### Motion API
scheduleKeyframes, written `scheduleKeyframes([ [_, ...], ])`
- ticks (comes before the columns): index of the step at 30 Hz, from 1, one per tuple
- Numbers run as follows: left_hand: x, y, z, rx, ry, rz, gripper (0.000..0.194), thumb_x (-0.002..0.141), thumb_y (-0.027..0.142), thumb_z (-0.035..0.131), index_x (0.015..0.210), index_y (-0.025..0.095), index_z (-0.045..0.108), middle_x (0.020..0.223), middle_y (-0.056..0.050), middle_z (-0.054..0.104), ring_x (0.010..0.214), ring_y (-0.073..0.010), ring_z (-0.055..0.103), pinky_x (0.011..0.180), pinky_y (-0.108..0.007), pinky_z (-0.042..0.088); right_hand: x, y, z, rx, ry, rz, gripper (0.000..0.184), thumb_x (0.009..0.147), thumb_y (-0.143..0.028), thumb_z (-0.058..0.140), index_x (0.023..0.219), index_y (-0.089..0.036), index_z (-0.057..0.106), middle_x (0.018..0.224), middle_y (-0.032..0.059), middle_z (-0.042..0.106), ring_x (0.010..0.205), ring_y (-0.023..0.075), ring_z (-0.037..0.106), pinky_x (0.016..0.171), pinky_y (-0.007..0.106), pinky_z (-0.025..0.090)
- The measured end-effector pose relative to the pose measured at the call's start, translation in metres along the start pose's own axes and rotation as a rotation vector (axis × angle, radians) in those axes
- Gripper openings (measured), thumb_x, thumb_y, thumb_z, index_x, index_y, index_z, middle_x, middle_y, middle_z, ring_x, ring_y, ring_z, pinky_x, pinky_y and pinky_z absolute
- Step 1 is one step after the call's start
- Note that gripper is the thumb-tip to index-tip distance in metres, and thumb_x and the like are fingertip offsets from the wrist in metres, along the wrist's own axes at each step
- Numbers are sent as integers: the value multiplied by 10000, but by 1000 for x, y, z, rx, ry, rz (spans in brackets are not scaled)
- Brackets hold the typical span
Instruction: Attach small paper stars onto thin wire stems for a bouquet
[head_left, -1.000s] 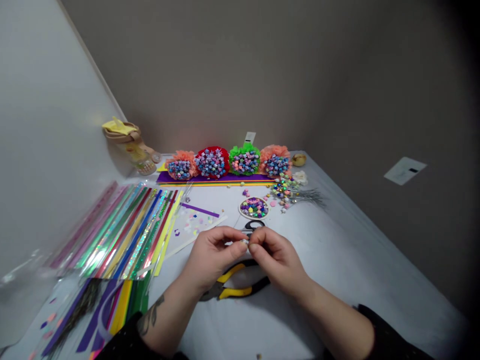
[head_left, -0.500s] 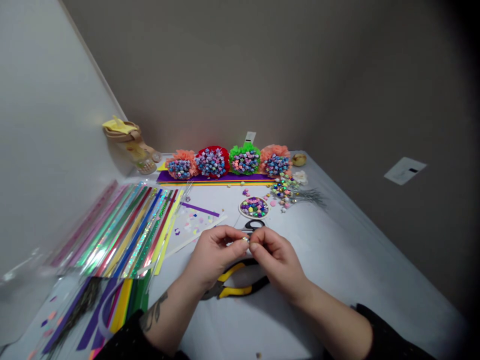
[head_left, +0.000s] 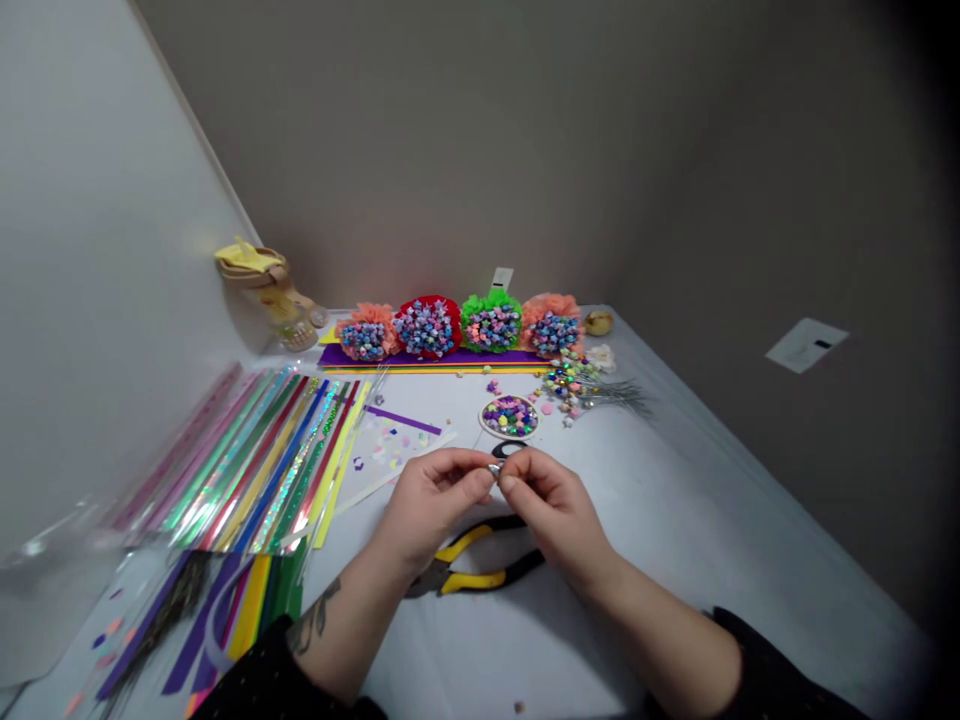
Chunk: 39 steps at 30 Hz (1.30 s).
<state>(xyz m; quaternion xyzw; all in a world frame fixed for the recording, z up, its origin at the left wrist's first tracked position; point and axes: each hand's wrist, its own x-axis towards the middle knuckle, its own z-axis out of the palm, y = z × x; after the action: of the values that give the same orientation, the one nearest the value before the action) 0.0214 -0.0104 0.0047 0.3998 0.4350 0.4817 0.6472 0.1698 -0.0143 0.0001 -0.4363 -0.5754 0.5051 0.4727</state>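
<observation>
My left hand point(head_left: 439, 505) and my right hand point(head_left: 551, 510) meet at the fingertips over the middle of the table. Pinched between both is a small silvery folded paper star point(head_left: 495, 468), mostly hidden by the fingers. Below the hands lie pliers point(head_left: 472, 580) with yellow and black handles. Just beyond the fingers, the black handle loops of scissors point(head_left: 511, 450) show in part. A small round dish point(head_left: 481, 425) filled with colourful paper stars point(head_left: 510, 413) stands farther back.
Shiny paper strips point(head_left: 255, 470) in clear plastic cover the left side. Four-fold clusters aside, several star bouquets point(head_left: 491, 325) line the back. Wire-stemmed stars point(head_left: 574, 375) lie back right. A tan strapped object point(head_left: 262, 280) stands back left; a purple strip point(head_left: 405, 418) lies among paper bits.
The fingertips have shifted slightly around the silvery star, which both hands still pinch. The view has moved a little; the things on the table stay where they were.
</observation>
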Motion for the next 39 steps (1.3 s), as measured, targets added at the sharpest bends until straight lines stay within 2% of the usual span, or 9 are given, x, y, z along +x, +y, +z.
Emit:
scheduleKeyframes([
  [7, -1, 4, 1, -206, -67, -146, 124, 665, 229, 744, 750, 145, 713, 657, -2, 656, 550, -66, 581, 555, -167, 484, -3, 2, -2, -127, 3, -55, 128, 796, -261, 514, 698, -178, 519, 608, -13, 510, 550, 108, 439, 517, 219, 368],
  [17, -2, 9, 0, -233, -55, -226, 69, 609, 139, 715, 675, 132, 695, 564, 9, 623, 501, -61, 563, 523, -151, 467, -2, 4, -3, -238, -56, -132, 92, 794, -192, 508, 704, -185, 528, 613, -14, 511, 561, 113, 461, 527, 223, 387],
  [19, -3, 12, 0, -198, -23, -193, 60, 608, 141, 712, 666, 137, 696, 576, 13, 628, 504, -56, 560, 528, -149, 466, -1, 4, -5, -240, -67, -151, 31, 792, -196, 523, 798, -185, 552, 675, -1, 543, 603, 124, 497, 556, 233, 412],
  [21, -4, 13, 0, -137, 2, -127, 55, 619, 148, 710, 673, 145, 702, 598, 15, 636, 521, -59, 568, 545, -154, 471, 0, 3, -8, -248, -18, -204, 76, 786, -192, 537, 861, -192, 549, 740, 11, 557, 662, 138, 519, 600, 249, 429],
  [25, -6, 10, -3, -13, -22, -7, 62, 663, 171, 697, 722, 169, 716, 651, 12, 658, 572, -83, 604, 596, -184, 488, -4, -2, -12, -270, 85, -317, 41, 798, -170, 524, 772, -202, 518, 698, -4, 510, 639, 131, 484, 579, 244, 403],
  [30, -9, 9, -3, 56, -99, 38, 78, 699, 168, 667, 750, 191, 721, 677, 6, 667, 593, -92, 602, 597, -191, 477, -11, -13, -10, -279, 10, -308, 70, 811, -164, 506, 752, -199, 511, 625, -23, 490, 535, 108, 439, 491, 224, 355],
  [36, -16, 22, 4, 230, -160, 203, 102, 706, 137, 656, 717, 197, 738, 682, -18, 665, 664, -121, 587, 646, -214, 465, -16, -23, -6, -298, 5, -384, 110, 801, -137, 495, 710, -197, 487, 602, -22, 484, 519, 101, 432, 489, 221, 354],
  [39, -18, 25, 6, 272, -159, 255, 127, 697, 120, 657, 704, 210, 745, 683, -29, 673, 682, -141, 602, 661, -236, 473, -18, -24, -5, -302, 14, -369, 116, 783, -132, 498, 691, -198, 475, 588, -25, 473, 506, 99, 425, 477, 220, 346],
])
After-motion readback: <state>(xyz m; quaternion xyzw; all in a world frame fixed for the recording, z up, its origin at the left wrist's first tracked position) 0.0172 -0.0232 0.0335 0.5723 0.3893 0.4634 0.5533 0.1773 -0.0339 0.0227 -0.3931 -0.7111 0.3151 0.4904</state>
